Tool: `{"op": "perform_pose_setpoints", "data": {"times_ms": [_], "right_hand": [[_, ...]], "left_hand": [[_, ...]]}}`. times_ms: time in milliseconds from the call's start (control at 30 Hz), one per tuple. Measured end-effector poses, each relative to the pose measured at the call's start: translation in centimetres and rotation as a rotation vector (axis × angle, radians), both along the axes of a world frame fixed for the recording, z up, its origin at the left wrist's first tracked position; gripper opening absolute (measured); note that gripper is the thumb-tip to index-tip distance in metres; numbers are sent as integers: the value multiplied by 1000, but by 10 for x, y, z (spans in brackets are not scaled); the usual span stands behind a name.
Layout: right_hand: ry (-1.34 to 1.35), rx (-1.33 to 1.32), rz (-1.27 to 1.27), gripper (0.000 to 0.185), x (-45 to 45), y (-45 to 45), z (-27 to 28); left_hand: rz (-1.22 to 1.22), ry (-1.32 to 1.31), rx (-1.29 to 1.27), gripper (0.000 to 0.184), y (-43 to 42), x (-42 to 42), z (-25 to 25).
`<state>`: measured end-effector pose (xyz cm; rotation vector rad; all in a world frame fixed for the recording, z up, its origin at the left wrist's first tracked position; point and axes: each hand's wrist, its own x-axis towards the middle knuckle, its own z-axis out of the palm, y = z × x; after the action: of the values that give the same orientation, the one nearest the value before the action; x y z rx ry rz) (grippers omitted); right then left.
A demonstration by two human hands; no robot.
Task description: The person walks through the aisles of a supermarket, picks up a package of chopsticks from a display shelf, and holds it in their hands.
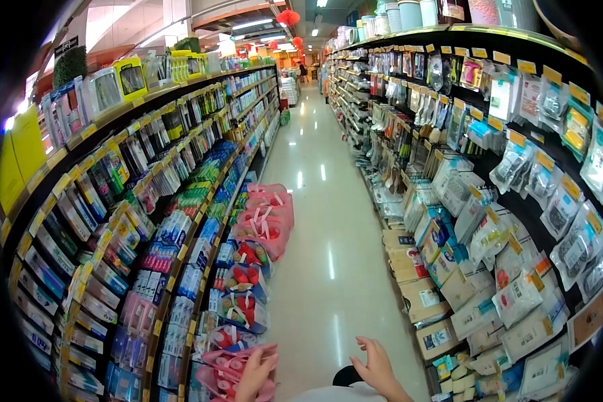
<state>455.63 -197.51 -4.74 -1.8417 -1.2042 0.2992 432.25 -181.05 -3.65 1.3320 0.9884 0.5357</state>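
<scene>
My left hand (257, 372) is low in the view, left of my body, with its fingers loosely bent and apart. Behind it, and overlapped by it, are pink bag-like packs (216, 370) on the floor beside the left shelf; I see nothing held in this hand. To the right, over the aisle floor, my right hand (375, 367) has its thumb and fingers spread and holds nothing. Part of my light clothing shows between the two hands.
A glossy aisle floor (318, 221) runs ahead between two long shelves. Boxed toothpaste (175, 231) and hanging packs fill the left shelf. More pink bags (264, 221) stand along its foot. Packaged kitchen goods (509, 161) hang on the right. Red lanterns (288, 17) hang far ahead.
</scene>
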Motion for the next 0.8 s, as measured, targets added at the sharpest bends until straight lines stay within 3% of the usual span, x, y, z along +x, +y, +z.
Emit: {"op": "perform_pose_setpoints", "data": {"times_ms": [67,167,333,467,633,800], "right_hand": [[-8,-6,13,47,20,18,-2],[2,-36,39,46,55,45,-13],[-7,-29,49,48,136,87,-16],[-77,-36,-35,49,216,118,4],[-139,26,-17,47,296,170,26],[-114,21,30,47,336,213,18]], "left_hand": [[-64,-34,184,35,16,23,-7],[-81,-76,226,37,39,61,-8],[-67,-36,242,40,84,135,-26],[-112,-120,251,37,111,200,-4],[-51,-90,276,36,150,283,-15],[-228,-97,210,35,192,341,-20]]}}
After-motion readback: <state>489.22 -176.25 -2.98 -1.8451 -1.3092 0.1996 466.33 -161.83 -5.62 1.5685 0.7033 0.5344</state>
